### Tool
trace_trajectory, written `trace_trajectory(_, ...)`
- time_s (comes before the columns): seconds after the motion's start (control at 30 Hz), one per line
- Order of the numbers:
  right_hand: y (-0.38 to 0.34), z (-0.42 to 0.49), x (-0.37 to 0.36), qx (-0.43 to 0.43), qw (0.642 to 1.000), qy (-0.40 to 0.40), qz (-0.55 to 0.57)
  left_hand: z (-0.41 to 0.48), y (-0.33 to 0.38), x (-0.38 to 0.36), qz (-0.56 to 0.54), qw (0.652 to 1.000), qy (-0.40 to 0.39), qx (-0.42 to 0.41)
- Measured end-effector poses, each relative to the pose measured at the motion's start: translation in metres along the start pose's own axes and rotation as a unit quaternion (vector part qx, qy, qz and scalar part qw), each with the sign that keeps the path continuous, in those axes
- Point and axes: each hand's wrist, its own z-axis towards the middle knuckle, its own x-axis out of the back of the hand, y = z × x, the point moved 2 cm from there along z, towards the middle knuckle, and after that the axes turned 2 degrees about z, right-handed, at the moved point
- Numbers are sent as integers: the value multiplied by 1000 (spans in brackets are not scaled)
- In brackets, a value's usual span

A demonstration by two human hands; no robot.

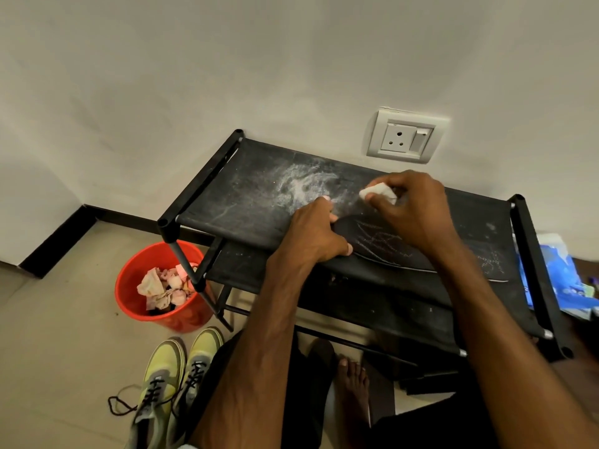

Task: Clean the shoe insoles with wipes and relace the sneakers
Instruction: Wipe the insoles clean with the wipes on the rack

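Observation:
A black insole [385, 246] with pale scratch marks lies on the top shelf of a black fabric shoe rack [246, 196]. My left hand [316, 233] grips the insole's left end and holds it down. My right hand [411, 207] pinches a crumpled white wipe [377, 191] just above the insole's far edge. Two yellow-green sneakers [176, 374] stand on the floor at the lower left, dark laces trailing from the left one.
A red bucket [129, 296] with used crumpled wipes stands left of the rack. A blue wipes packet [564, 277] lies at the rack's right end. White dusty smears mark the shelf. A wall socket [405, 137] is behind. My bare foot [353, 387] is under the rack's front.

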Motion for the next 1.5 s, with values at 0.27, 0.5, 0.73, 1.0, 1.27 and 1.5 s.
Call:
trace_trajectory(0.27,15,3,9,16,994,-110,17,3,-2,3,-29,999,32,-16)
trace_trajectory(0.5,-1,7,-17,108,979,-167,-44,6,0,-4,-26,995,98,-10)
trace_trajectory(0.73,-4,0,-11,113,964,-236,-52,6,4,-5,-29,995,100,-1)
trace_trajectory(1.0,-1,-6,-12,111,968,-210,-80,4,8,-5,-38,994,101,7)
trace_trajectory(1.27,-5,-11,-7,118,951,-277,-72,-3,14,-7,-18,992,121,16)
trace_trajectory(1.5,4,-10,-11,100,969,-207,-92,-4,17,-5,-6,994,107,10)
